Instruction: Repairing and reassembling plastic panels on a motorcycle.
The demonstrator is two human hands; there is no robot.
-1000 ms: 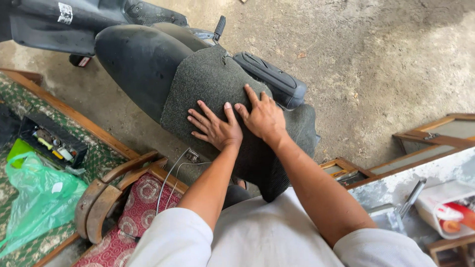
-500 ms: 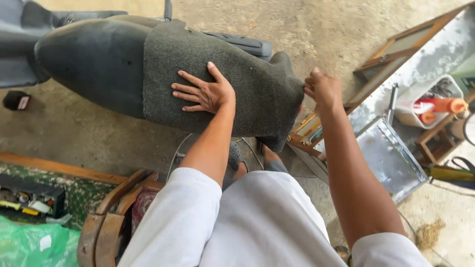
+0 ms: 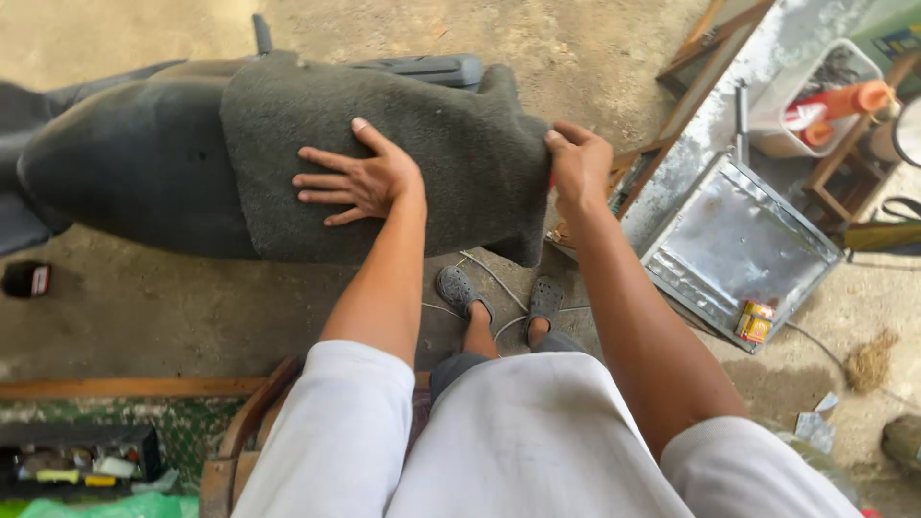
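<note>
A dark grey felt-like cloth (image 3: 432, 144) lies draped over the rear of a black motorcycle seat (image 3: 125, 173). My left hand (image 3: 360, 177) rests flat on the cloth, palm down with fingers spread toward the left. My right hand (image 3: 580, 163) grips the cloth's right edge at the tail of the seat, fingers curled over it. Below the seat I see my feet in grey clogs (image 3: 460, 288) on the concrete floor.
A shiny metal tray (image 3: 710, 240) with a small yellow box (image 3: 755, 323) lies on the floor at right. Beyond it are a white tub with orange bottles (image 3: 835, 101) and wooden frames (image 3: 691, 67). A black tool box (image 3: 77, 460) and wooden rim sit at lower left.
The view has shifted right and closer. My right hand moved off the top of the cloth to its right edge and took hold; my left hand stays flat on the cloth.
</note>
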